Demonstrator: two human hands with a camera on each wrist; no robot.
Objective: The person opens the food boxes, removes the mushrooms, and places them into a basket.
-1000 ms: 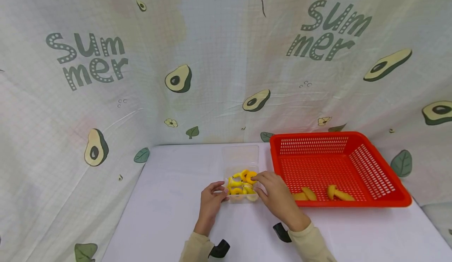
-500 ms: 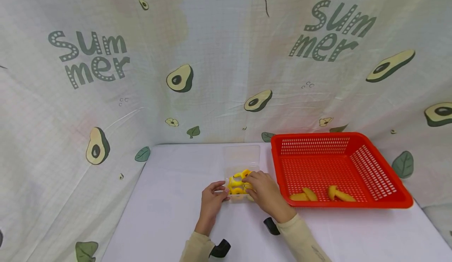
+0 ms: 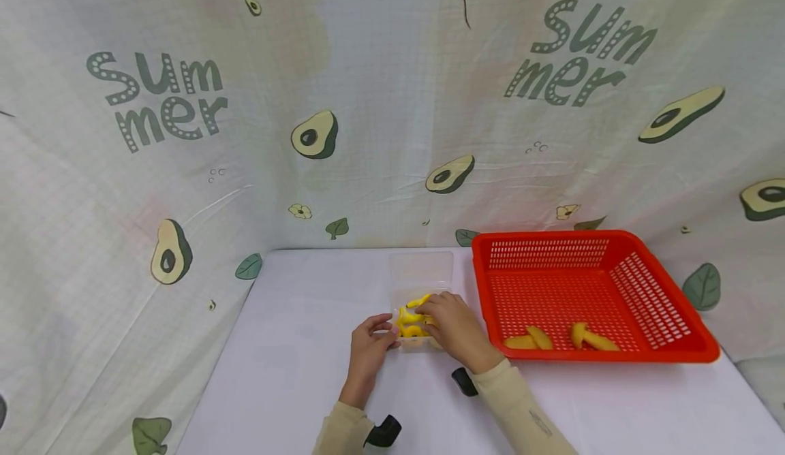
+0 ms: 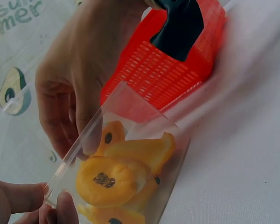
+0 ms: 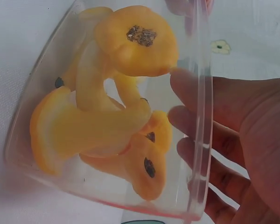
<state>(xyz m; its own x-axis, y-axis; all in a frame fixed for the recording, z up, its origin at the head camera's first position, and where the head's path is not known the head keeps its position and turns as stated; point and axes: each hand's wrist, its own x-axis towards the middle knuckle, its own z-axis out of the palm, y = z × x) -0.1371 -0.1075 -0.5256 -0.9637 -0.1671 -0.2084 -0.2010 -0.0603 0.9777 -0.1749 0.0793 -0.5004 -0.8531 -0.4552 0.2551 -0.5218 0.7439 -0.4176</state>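
Note:
A clear plastic box (image 3: 412, 346) stands on the table and holds several yellow toy pieces, some mushroom-shaped. My left hand (image 3: 370, 349) pinches the box's left rim between thumb and fingers. My right hand (image 3: 461, 331) reaches over the right rim, its bent fingers inside among the pieces. In the right wrist view its thumb tip meets the edge of a round yellow piece (image 5: 137, 44) with a rough brown centre. A pale yellow stalked piece (image 5: 91, 130) lies beside that one. From the head camera my right hand covers part of the contents.
The box's flat clear lid (image 3: 421, 268) extends behind it. To the right stands a red slotted basket (image 3: 613, 355) with several yellow mushroom-like pieces (image 3: 595, 340) near its front wall. A printed cloth (image 3: 368, 101) hangs behind the table (image 3: 294, 339).
My right hand has moved left and deeper over the box, covering the orange ring-shaped pieces it was touching at the right side. My left hand stays on the rim.

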